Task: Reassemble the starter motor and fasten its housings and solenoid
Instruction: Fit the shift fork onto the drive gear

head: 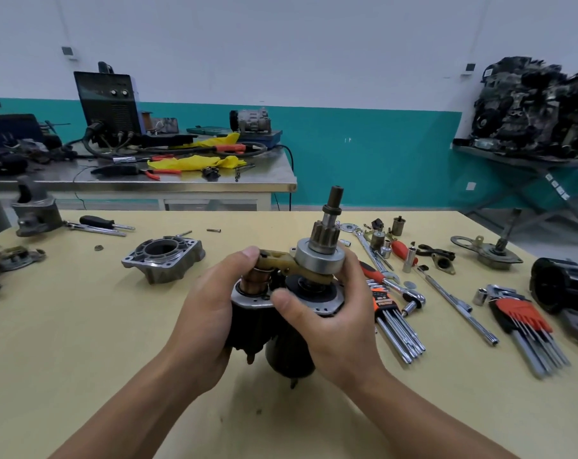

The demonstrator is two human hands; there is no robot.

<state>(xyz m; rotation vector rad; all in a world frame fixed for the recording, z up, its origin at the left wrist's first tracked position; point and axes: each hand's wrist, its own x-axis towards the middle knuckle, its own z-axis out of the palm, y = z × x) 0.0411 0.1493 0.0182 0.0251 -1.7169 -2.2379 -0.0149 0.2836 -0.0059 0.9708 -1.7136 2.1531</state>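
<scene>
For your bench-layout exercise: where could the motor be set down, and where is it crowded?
Bare tabletop left of the left hand, nearer than the grey housing. Crowded right of the right hand: hex keys, ratchet.

A yellow surface (pixel 82 326) is shown. A housing (pixel 163 260) is set at ten o'clock, with a screwdriver (pixel 105 223) beyond it at eleven. Hex-key sets (pixel 526 329) are laid at three o'clock, and a ratchet (pixel 413 297) and sockets (pixel 409 260) at two.
</scene>
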